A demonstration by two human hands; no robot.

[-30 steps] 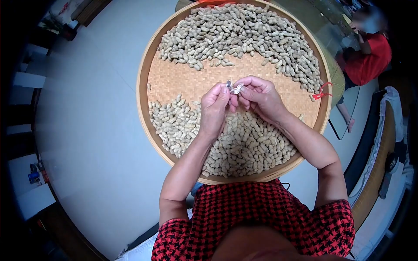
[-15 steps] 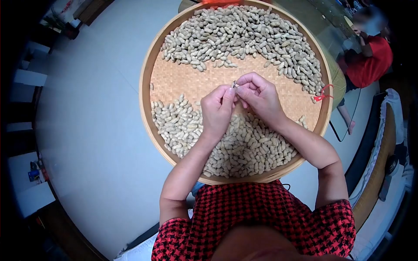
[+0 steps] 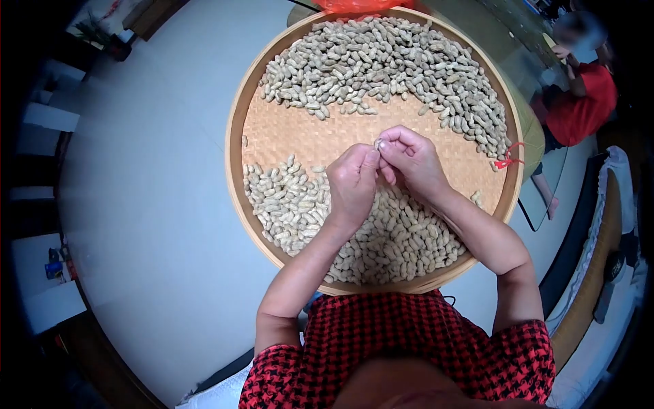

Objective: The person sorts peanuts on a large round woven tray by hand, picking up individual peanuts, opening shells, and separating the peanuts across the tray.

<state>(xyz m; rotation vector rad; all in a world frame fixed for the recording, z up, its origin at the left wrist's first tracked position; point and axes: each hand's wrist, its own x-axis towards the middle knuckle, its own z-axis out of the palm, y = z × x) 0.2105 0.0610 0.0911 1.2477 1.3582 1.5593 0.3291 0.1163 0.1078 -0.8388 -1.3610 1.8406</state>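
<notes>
A peanut (image 3: 379, 144), mostly hidden by fingertips, is held above the middle of a round woven tray (image 3: 293, 127). My left hand (image 3: 353, 180) is closed, with its thumb and forefinger pressed at the peanut's near side. Thumb and fingers of my right hand (image 3: 413, 162) pinch the same peanut from the other side. Below both hands lies a pile of pale peanuts in shell (image 3: 402, 238). A larger, greyer pile of peanuts (image 3: 381, 58) covers the tray's far part, with a strip of bare weave between the piles.
A red plastic bag (image 3: 357, 5) touches the tray's far rim. Red string (image 3: 507, 158) is tied at the right rim. Beyond it sits another person in a red top (image 3: 582, 109), near a glass table edge. A cushioned seat (image 3: 586, 273) stands at right.
The tray and both hands appear slightly lower and farther right in view. The hands stay together at the peanut, whose visible part now looks paler.
</notes>
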